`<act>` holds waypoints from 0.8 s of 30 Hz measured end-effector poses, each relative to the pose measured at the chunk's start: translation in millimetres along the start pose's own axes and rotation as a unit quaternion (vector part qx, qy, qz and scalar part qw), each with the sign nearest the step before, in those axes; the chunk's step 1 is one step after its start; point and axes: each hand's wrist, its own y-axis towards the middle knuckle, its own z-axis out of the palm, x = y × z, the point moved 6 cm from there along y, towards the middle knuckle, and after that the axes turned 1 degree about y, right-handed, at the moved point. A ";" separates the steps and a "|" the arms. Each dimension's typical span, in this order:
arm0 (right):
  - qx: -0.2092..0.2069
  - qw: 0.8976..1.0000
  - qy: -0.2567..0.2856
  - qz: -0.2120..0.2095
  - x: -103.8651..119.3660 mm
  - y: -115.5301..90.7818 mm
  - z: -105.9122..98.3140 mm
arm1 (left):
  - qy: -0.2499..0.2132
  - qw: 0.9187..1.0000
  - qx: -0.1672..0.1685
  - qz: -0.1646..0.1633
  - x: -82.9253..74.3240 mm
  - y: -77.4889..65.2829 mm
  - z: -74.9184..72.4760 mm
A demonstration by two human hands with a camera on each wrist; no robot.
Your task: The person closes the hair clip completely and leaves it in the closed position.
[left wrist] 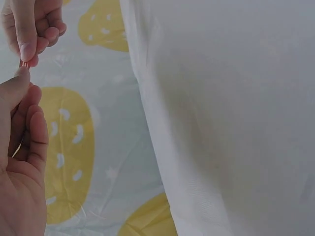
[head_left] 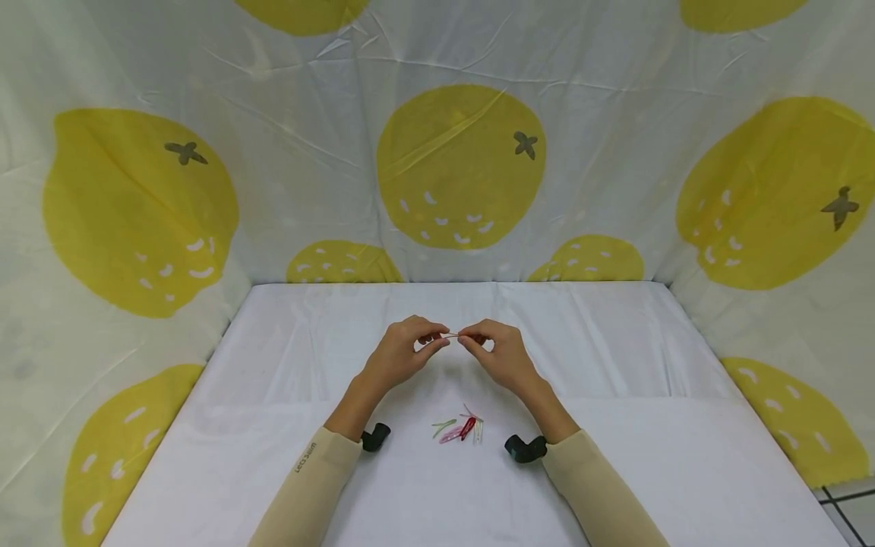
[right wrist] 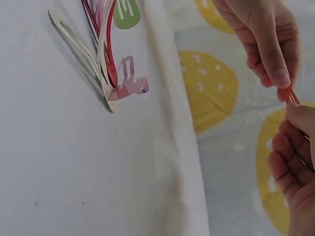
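Over the white table, both hands meet and hold a small orange snap hair clip between them. My left hand pinches one end between thumb and index finger. The other end is pinched the same way by my right hand. Fingertips cover most of the clip. Nearer to me lies a small pile of snap hair clips: a red clip, a pink clip, a green clip and a whitish clip. A pale pink clip lies with its parts spread apart.
White cloth covers the table. Around its back and sides hangs a lemon-print curtain. A black wrist device sits at the left cuff, and another black device at the right. Floor tiles show at the lower right.
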 end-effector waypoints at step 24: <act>-0.005 1.000 0.005 -0.024 5.8 -1.3 -3.0 | -0.019 0.999 -0.026 0.013 -6.4 0.1 -4.8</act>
